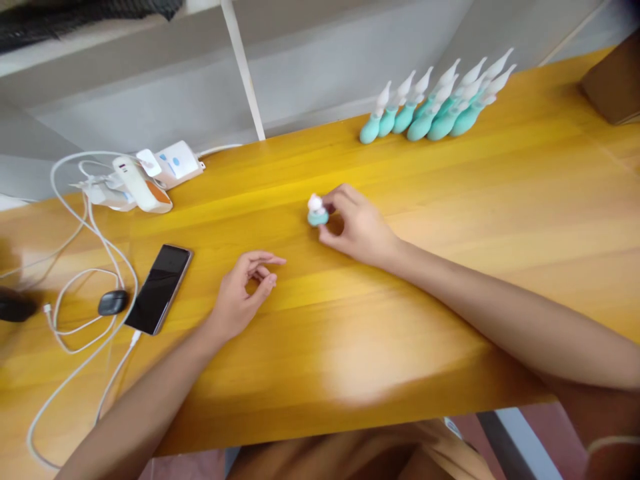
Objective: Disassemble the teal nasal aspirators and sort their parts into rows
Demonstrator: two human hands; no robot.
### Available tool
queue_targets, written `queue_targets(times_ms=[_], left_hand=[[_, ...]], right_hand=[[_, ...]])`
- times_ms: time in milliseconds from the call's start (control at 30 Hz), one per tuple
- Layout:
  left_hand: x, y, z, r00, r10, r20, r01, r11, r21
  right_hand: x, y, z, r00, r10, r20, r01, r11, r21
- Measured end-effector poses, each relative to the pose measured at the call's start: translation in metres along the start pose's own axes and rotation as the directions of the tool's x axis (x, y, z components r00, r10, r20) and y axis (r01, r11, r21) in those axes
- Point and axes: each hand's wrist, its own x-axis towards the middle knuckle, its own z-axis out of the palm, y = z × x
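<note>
Near the middle of the table, a small piece with a white top and teal base (317, 215) sits at the fingertips of my right hand (357, 227). The thumb and index finger curve around its right side in a pinch. It looks short from this angle, and its exact kind is unclear. My left hand (245, 287) hovers over or rests on the wood to the lower left, holding nothing, thumb and index finger apart. Behind, several teal squeeze bulbs with white tapered tips (423, 123) stand in a cluster along the table's back edge.
A black phone (160, 289) lies left of my left hand, beside a small dark case (113, 303). White cables (123, 257) loop around them. A white power strip (180, 164) and a white-orange device (145, 187) are at the back left. A brown box (613, 83) stands far right.
</note>
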Motion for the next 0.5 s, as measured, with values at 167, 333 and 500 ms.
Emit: queue_targets(times_ms=[167,333,500], left_hand=[[-0.001,-0.001,0.000,1.000,-0.001,0.005,0.001,1.000,0.001],[-0.002,0.000,-0.001,1.000,-0.009,-0.003,0.009,1.000,0.010],[-0.002,0.001,-0.002,1.000,-0.013,0.003,0.013,1.000,0.027]], right_hand=[[0.029,0.086,-0.035,0.922,0.314,-0.226,-0.342,0.935,-0.095],[0.036,0.176,-0.051,0.896,0.306,-0.321,-0.377,0.907,-0.188],[0.025,0.210,-0.046,0.895,0.187,-0.406,-0.311,0.913,-0.265]])
